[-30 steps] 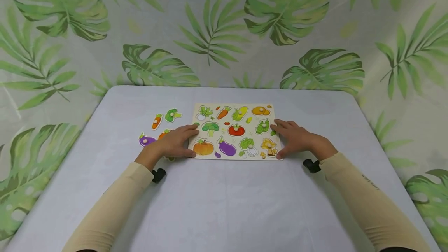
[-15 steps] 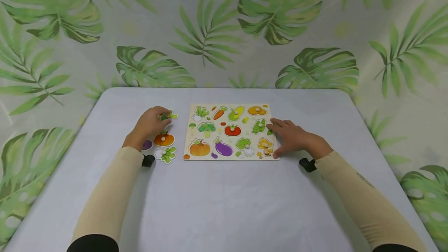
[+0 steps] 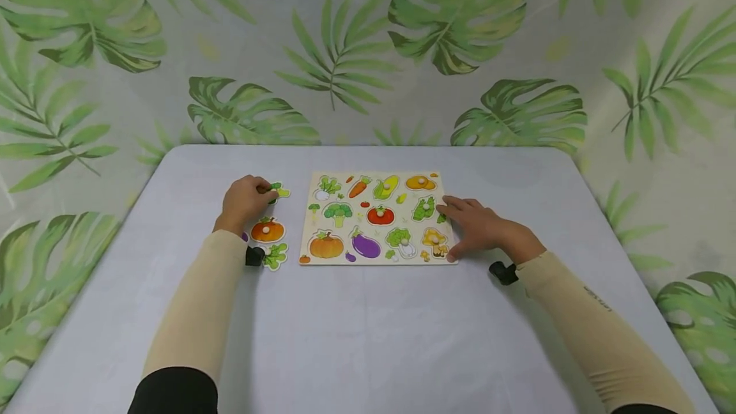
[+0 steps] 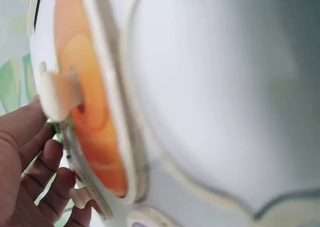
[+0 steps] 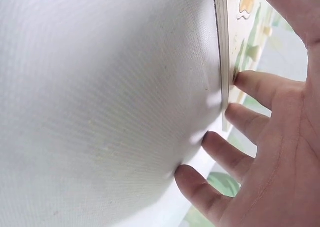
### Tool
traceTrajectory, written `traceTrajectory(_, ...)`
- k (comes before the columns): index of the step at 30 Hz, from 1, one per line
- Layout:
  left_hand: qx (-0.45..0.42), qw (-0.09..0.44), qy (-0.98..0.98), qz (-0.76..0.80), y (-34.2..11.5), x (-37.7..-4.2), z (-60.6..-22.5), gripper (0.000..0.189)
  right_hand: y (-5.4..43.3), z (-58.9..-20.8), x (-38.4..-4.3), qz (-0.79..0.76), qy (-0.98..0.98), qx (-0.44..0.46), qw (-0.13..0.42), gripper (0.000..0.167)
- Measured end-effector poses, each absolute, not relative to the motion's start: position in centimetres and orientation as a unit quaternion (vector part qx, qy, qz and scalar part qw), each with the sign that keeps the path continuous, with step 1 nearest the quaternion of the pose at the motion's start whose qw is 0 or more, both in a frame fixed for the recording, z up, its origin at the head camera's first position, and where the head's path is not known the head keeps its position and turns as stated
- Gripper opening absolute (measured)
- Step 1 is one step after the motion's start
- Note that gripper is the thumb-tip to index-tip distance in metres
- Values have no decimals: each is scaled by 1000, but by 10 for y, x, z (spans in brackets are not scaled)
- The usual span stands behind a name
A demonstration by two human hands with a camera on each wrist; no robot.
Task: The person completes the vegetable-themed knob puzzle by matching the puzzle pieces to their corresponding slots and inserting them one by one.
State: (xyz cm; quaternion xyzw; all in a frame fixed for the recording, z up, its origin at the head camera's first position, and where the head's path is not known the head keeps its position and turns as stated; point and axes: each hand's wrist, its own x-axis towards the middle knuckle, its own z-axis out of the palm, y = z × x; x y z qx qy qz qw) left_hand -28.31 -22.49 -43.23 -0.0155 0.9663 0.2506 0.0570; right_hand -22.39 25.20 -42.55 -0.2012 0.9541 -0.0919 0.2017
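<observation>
A wooden knob puzzle board [image 3: 345, 260] with printed vegetables lies mid-table, several knobbed pieces seated in it. To its left, my left hand [image 3: 241, 204] pinches the broccoli puzzle piece [image 3: 282, 191]; in the left wrist view its thumb and fingers [image 4: 47, 162] meet over a green bit, mostly covered. Near that hand lie the pumpkin piece [image 3: 268, 230], a white-and-green radish-like piece [image 3: 277, 254] and the eggplant piece, mostly hidden. My right hand [image 3: 483, 225] rests with spread fingers at the board's right edge; in the right wrist view the fingertips [image 5: 245, 77] touch that edge.
A white cloth covers the table [image 3: 368, 337]. Behind it hangs a leaf-printed curtain [image 3: 356, 30]. In the left wrist view the pumpkin piece's knob [image 4: 57, 94] stands close to the camera. Another knob [image 4: 80, 197] shows below the fingers.
My left hand has left the board's left edge and moved left to the broccoli piece, its fingers now closed on it. The right hand has stayed at the board's right edge.
</observation>
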Motion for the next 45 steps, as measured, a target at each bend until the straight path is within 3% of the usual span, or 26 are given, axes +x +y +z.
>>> traceTrajectory(13,9,55,977,207,-219,-289,-425,28,253,-427,-225,-96,954,-203,200,109)
traceTrajectory(21,48,88,971,217,-224,-292,-427,29,254,-428,-224,-94,955,-201,197,109)
traceTrajectory(45,24,86,967,237,-222,-290,-432,29,253,-426,-222,-112,953,-191,206,108)
